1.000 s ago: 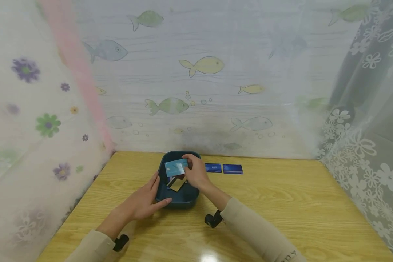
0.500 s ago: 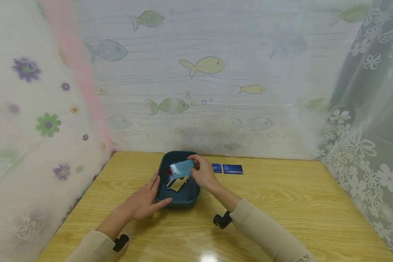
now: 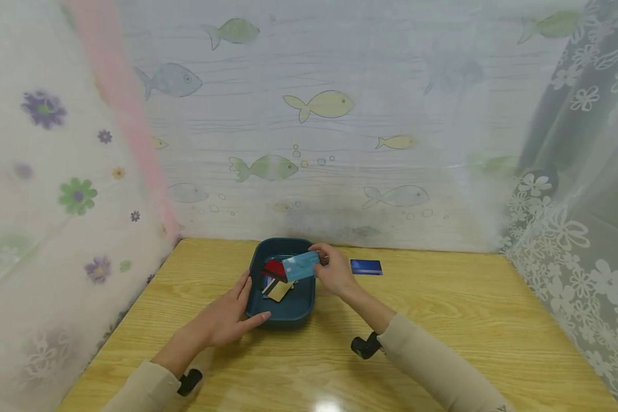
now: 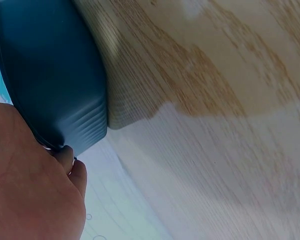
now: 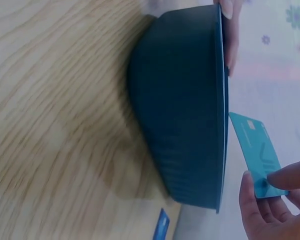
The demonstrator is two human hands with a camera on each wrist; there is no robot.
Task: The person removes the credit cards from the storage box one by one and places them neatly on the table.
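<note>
My right hand (image 3: 335,272) pinches a light blue bank card (image 3: 300,266) by one end, thumb against fingers. The card is tilted over the right rim of a dark blue plastic bin (image 3: 298,315). In the right wrist view the same bank card (image 5: 257,150) shows its chip end towards the bin. My left hand (image 3: 221,315) rests at the bin's near left corner, fingers along the left side and thumb on the near rim. Inside the bin lie several overlapping cards, among them a red card (image 3: 274,268) and a gold card with a dark stripe (image 3: 280,290).
A dark blue card (image 3: 367,266) lies flat on the wooden table (image 3: 443,309), right of the bin. Another blue card there is mostly behind my right hand. A fish-printed curtain (image 3: 329,143) hangs at the table's back edge.
My right hand has moved right with the light blue bank card, from over the bin's middle to its right rim. The red card has come into sight. My left hand has stayed put.
</note>
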